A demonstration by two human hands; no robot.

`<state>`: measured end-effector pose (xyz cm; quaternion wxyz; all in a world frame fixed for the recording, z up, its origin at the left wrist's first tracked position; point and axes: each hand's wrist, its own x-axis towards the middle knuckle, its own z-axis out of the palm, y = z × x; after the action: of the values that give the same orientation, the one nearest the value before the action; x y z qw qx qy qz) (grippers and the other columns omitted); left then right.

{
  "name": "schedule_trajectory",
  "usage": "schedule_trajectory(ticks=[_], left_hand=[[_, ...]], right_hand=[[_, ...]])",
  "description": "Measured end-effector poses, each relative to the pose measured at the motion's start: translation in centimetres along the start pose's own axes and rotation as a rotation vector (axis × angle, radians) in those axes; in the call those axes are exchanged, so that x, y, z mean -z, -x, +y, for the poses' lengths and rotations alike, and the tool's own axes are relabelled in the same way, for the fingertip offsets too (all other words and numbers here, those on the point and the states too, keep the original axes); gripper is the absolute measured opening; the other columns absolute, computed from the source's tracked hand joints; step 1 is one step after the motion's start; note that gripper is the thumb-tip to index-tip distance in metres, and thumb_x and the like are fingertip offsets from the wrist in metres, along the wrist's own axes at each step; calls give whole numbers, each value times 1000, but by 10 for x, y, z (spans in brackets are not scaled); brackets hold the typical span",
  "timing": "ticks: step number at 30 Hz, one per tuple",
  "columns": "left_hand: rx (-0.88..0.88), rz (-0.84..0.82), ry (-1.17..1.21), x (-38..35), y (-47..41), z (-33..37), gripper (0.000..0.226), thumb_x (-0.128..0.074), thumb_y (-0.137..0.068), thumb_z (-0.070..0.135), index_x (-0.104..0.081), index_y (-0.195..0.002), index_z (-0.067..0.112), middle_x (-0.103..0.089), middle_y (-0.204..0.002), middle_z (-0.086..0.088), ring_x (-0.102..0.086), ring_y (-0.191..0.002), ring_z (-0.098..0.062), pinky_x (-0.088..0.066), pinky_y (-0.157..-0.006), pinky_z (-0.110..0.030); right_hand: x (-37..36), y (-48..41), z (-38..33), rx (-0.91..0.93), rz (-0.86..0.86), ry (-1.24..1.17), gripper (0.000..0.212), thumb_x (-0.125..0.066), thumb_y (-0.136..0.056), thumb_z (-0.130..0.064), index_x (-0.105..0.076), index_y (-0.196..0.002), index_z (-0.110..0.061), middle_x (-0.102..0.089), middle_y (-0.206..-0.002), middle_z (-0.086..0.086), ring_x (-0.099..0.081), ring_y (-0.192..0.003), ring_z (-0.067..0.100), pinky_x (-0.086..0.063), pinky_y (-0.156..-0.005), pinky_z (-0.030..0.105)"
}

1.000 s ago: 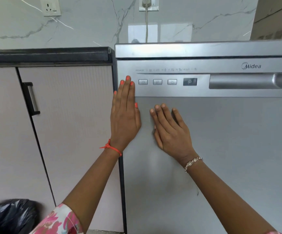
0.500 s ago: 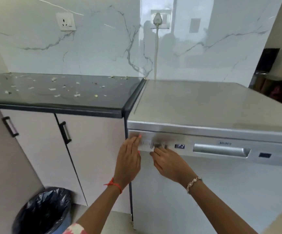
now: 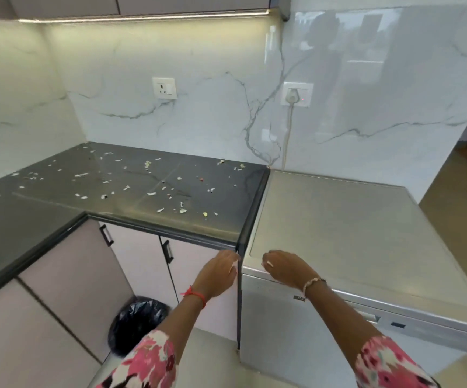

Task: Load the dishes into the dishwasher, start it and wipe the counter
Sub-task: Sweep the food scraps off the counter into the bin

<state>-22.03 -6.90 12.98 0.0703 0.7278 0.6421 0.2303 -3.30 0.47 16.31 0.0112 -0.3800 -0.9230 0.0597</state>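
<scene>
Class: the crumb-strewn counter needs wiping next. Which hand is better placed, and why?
Probably the left hand: it sits just under the counter edge, while the right hand is at the dishwasher.

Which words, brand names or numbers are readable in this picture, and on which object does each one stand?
"P" and a second, blurred character: small display on the dishwasher front, cut off by the wrist of the right hand.
No other text is readable.

PLACE: you stand in a home kitchen | SIGNS: dark L-shaped counter (image 3: 45, 219) strewn with food scraps; marble-look backsplash (image 3: 212, 121) with wall sockets (image 3: 164, 88); silver dishwasher (image 3: 352, 236) beside pale cabinet doors (image 3: 75, 278); black-lined bin (image 3: 137, 323) on the floor; light strip (image 3: 142, 18) under upper cabinets
</scene>
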Motion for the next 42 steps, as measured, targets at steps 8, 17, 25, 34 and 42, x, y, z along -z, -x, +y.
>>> schedule_trajectory(ticks=[8,17,25,34,42], left_hand=[[149,18,57,28,-1,-29,27,-45,-93,8,-55,-117,2,-56,-123,-13,-51,-114,-24,-40,-97,-28],[331,84,134,34,-32,-132,25,-48,-87,0,-61,-109,3,-61,-111,-12,-54,-109,-24,-40,-97,-27],[407,55,120,51,-112,-284,28,-52,-89,3,-55,-115,-4,-50,-124,-19,-42,-122,-29,-28,-104,-28],[460,76,63,67,-172,-437,37,-48,-93,12,-46,-129,0,-41,-141,-17,-30,-137,-30,-22,-115,-42],[447,105,48,67,-215,-485,41,-41,-98,19,-41,-136,3,-34,-148,-10,-24,-141,-22,-15,-116,-31]], right_hand=[[24,-34,-17,-2,-13,-165,34,-34,-100,-25,-59,-92,-2,-62,-95,14,-53,-78,22,-42,-70,29],[-5,-126,-40,-135,55,-476,33,-35,-100,-22,-46,-123,0,-54,-123,20,-53,-112,31,-42,-92,33],[-76,-275,-48,-370,130,-415,67,-34,-98,-42,-14,-146,0,-6,-156,16,-3,-145,27,-7,-117,38],[-121,-393,-157,-620,228,-310,82,-25,-88,-57,-41,-132,12,-40,-140,29,-35,-134,39,-27,-110,52],[-104,-470,-91,-436,428,-449,42,-41,-97,-34,-53,-128,-8,-26,-153,8,-18,-144,23,-18,-116,39]])
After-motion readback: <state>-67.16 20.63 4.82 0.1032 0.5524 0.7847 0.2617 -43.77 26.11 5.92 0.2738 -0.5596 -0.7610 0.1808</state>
